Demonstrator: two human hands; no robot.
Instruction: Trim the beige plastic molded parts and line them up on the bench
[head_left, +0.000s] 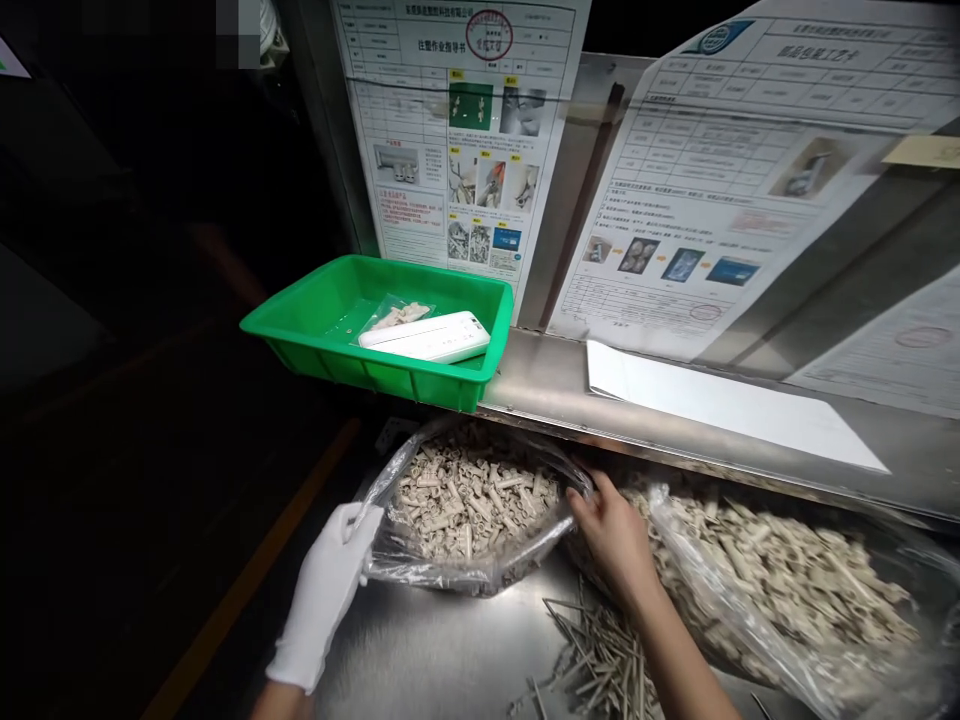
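Observation:
A clear plastic bag (480, 577) stands with its mouth spread wide on the metal table. Inside it lies a heap of small beige plastic parts (472, 500), many of them tube-shaped. My left hand (334, 570), in a white glove, pinches the bag's rim on the left side. On the opposite side my bare right hand (611, 530) grips the rim, its fingertips partly hidden behind the plastic. Below my right hand, thin grey sticks (607, 655) lie in a loose pile.
A larger clear bag of beige parts (802, 580) fills the right side. On the ledge, a green tray (300, 335) holds a white device (427, 338) and a small bag of parts. White paper (720, 405) lies beside it. Printed sheets (480, 130) hang behind. A person stands in the dark at left.

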